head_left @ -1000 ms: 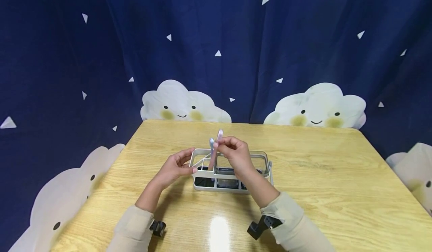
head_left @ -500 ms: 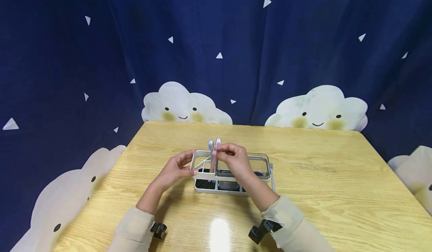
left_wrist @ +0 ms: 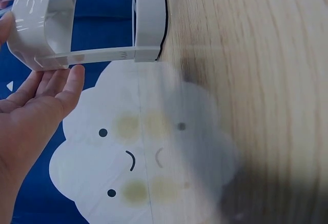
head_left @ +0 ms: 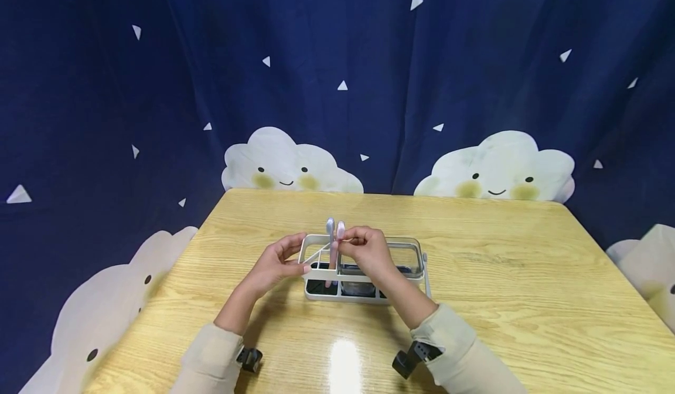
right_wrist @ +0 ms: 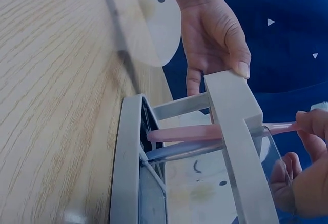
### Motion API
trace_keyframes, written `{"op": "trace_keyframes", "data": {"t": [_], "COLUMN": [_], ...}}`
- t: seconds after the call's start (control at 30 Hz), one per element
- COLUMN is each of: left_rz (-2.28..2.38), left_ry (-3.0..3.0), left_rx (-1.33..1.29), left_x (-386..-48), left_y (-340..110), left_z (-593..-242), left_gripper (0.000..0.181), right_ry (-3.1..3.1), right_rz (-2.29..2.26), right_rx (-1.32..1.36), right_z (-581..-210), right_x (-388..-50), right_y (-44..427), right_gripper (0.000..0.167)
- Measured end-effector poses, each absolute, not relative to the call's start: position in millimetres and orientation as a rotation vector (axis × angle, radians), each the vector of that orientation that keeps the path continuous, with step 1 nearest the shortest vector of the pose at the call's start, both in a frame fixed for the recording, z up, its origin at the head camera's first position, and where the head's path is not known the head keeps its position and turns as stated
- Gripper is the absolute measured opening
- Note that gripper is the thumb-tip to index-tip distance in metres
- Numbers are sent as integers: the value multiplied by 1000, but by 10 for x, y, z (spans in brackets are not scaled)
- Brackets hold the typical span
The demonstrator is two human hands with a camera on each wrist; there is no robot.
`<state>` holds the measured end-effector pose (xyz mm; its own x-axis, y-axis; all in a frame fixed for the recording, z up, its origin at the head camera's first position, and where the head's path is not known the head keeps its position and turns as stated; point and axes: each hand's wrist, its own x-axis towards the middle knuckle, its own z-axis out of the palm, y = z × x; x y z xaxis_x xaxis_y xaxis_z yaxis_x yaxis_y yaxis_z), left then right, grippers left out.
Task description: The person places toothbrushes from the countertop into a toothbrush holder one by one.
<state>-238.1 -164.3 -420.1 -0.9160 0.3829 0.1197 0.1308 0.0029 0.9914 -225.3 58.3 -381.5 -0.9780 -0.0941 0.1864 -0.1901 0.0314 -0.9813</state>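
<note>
A white toothbrush holder (head_left: pixel 348 278) with an upper frame and a dark-floored base stands on the table. My left hand (head_left: pixel 276 265) grips its left end, thumb in front and fingers behind. My right hand (head_left: pixel 369 250) pinches a pink toothbrush (right_wrist: pixel 189 133) just below its bristled head, which points up. The pink handle passes down through a slot of the upper frame, and its lower end is at the base. Beside it a blue toothbrush (right_wrist: pixel 187 150) stands in the holder. A clear container (head_left: pixel 358 289) sits in the holder's middle part, partly hidden by my right hand.
The holder stands on a light wooden table (head_left: pixel 501 277). A slim grey upright piece (head_left: pixel 426 274) is at the holder's right end. Behind the table hangs a dark blue curtain (head_left: pixel 369 42) with white clouds and triangles.
My right hand has moved down with the pink toothbrush, whose head is now lower, about level with the blue one. My left hand keeps its grip on the holder.
</note>
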Motion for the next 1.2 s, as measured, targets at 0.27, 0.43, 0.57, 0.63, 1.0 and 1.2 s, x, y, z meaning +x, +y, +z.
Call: {"op": "trace_keyframes", "data": {"t": [0.27,0.43,0.57,0.63,1.0,1.2], "left_rz": [1986,1986,1992,1986,1961,1950], "left_ry": [2146,2136,2117,2118,2151,2165], "left_rx": [540,544,536,533,546,541], "left_x": [-2385,-2397,-2393,-2386,-2369,-2367], "left_y": [-1642,-1646,-1647,-1647,-1650,-1650], "left_z": [-4213,-4204,-4191,-4186,-4188,-4177], "left_gripper": [66,66,67,67,66,67], "right_ry": [-2288,-2304,-2315,-2314,-2332,-2324], "right_rz": [2048,2050,2070,2083,2074,2060], "right_rx": [336,333,298,282,316,342], "right_z": [-3823,-3821,-3799,-3780,-3661,-3608], "right_x": [-2249,-2272,-2265,-2255,-2153,-2116], "right_y": [610,618,643,665,846,982], "right_gripper": [6,9,13,14,20,23]}}
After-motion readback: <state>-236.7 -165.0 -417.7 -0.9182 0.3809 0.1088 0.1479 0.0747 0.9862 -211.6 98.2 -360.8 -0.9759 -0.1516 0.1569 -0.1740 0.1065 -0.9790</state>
